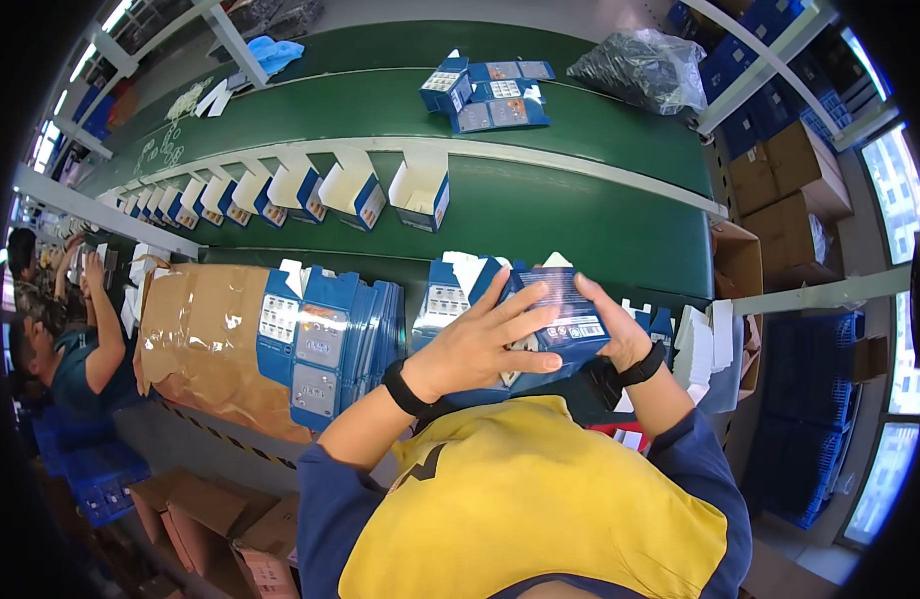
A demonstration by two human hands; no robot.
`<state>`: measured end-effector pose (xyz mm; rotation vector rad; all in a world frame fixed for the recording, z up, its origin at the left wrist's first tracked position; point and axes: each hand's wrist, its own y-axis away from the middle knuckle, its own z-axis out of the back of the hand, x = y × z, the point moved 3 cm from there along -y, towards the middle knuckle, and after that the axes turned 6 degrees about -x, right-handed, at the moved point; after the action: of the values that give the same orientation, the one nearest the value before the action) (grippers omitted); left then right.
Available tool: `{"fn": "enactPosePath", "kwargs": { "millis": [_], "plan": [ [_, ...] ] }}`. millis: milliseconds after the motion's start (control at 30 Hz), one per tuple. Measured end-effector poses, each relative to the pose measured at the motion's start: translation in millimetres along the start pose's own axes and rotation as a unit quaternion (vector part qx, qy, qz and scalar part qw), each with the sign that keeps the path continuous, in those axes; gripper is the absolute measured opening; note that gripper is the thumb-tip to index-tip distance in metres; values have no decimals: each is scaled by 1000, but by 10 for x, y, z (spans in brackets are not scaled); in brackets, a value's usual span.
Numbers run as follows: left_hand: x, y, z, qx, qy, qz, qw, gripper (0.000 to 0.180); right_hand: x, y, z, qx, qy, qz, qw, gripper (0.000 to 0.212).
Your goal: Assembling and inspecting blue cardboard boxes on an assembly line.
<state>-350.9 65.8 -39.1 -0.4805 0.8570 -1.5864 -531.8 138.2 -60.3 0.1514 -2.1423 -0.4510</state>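
Observation:
A blue printed carton (577, 307) is between my two hands, close in front of my body. My left hand (485, 344) lies across its left side and front with the fingers stretched over the panel. My right hand (619, 329) grips the right side, a finger at the top edge. White flaps stick up at the top of the carton. Beneath and left of my left hand is another blue carton piece (442, 307), partly hidden. Farther left, a stack of flat blue cartons (325, 339) rests on brown wrapping (205, 329).
A row of opened white-and-blue boxes (420, 190) stands along the green conveyor (550, 210). Unfolded cartons (500, 95) and a dark plastic bag (644, 70) lie on the far belt. White pieces (691, 354) stand at right. Co-workers (85, 339) work at left.

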Motion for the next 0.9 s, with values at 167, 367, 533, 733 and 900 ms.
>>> {"fn": "enactPosePath", "kwargs": {
  "millis": [167,367,533,733,900],
  "plan": [
    [344,639,-160,4,-105,338,935,93,-27,-884,374,-30,85,83,992,97],
    [220,1315,-603,128,-167,668,713,83,-486,-1917,323,-153,457,257,838,117],
    [295,1400,-608,137,-162,686,696,77,-545,-1494,490,-271,532,299,744,102],
    [188,1214,-589,98,-170,634,748,68,-1341,-220,512,-131,100,-200,966,77],
    [166,959,-386,-215,22,633,744,53,-1205,184,152,-114,292,115,943,71]
  ]
}}
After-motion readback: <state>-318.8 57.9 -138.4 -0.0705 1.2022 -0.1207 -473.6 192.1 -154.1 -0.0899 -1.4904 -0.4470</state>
